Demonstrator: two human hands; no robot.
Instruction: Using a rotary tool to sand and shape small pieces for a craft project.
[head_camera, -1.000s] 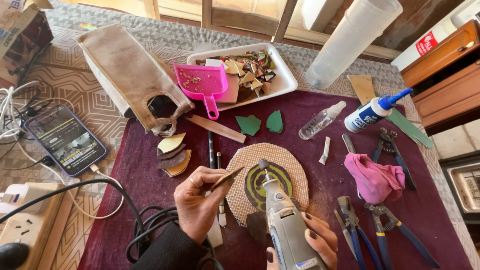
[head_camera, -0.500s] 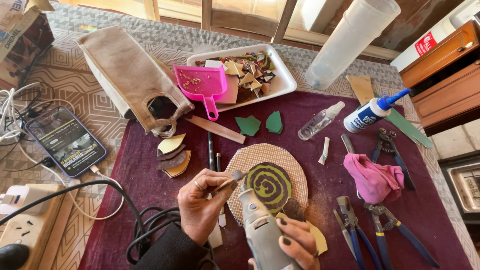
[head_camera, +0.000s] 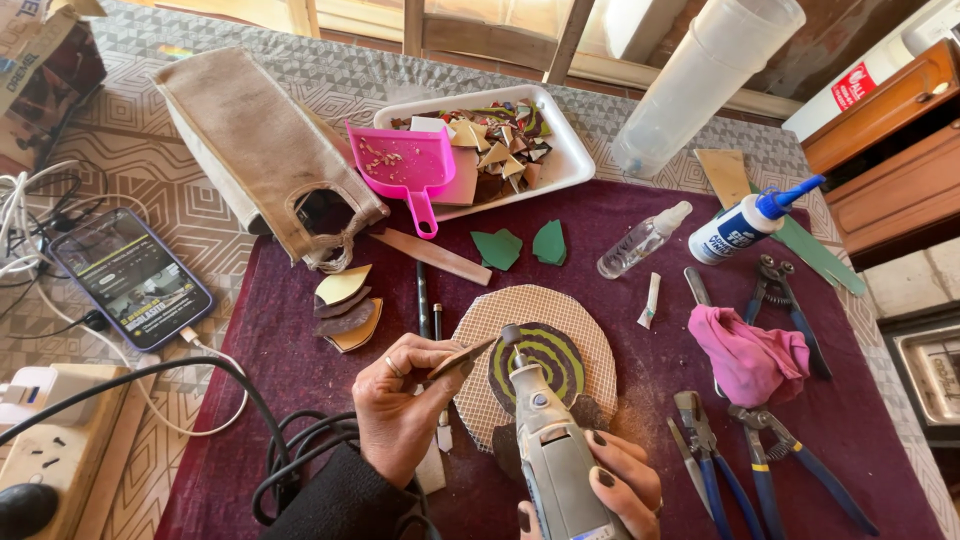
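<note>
A counter (head_camera: 200, 200) under a patterned grey cloth carries a maroon work mat (head_camera: 300, 340). On the far left of the mat lies a tan canvas bag (head_camera: 255, 140) on its side, and beyond the mat's far edge stands a white tray (head_camera: 570, 160) of broken tile pieces with a pink dustpan (head_camera: 405, 165) resting in it. A smartphone (head_camera: 130, 280) lies at the left, plugged into a cable.

Near the middle of the mat sits a round mesh disc (head_camera: 570, 320) bearing a green-and-brown spiral mosaic (head_camera: 545, 355). A pink rag (head_camera: 750, 355) lies to its right, with blue-handled pliers (head_camera: 760, 460) nearer the person and a glue bottle (head_camera: 745, 225) farther off.

The right hand (head_camera: 615, 480) has its fingers wrapped around a grey rotary tool (head_camera: 555, 460), whose small grinding tip points away from the person and sits over the spiral's left edge. The left hand (head_camera: 400, 400), just left of the disc, pinches a thin brown tile shard (head_camera: 462, 358) between thumb and fingers; the shard's edge seems to meet the tool's tip, though the contact is too small to be sure of.

Two green leaf-shaped pieces (head_camera: 520, 245) lie beyond the disc.
</note>
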